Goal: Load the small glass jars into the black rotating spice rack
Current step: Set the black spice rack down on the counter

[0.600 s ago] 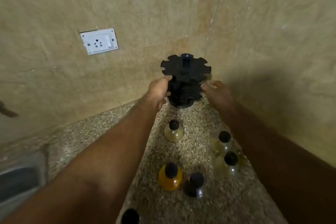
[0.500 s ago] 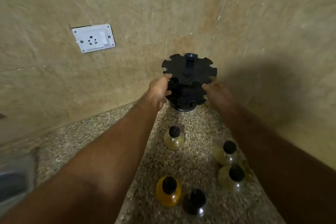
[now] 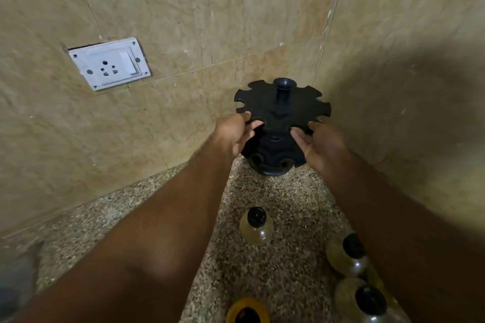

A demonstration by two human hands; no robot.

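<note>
The black spice rack stands in the wall corner on the speckled counter, with notched top disc, centre post and empty slots. My left hand grips the top disc's left edge. My right hand touches its right edge, fingers spread. Small glass jars with black caps stand nearer me: a pale one in the middle, two pale ones on the right partly behind my right forearm, and a yellow one cut off by the bottom edge.
Beige tiled walls close the corner behind and to the right of the rack. A white socket with a switch is on the left wall. A blurred dark edge shows at far lower left.
The view has tilted up and closer, so the jars have slid toward the bottom edge. Both hands stay at the rack's top disc; the right fingers now spread wider.
</note>
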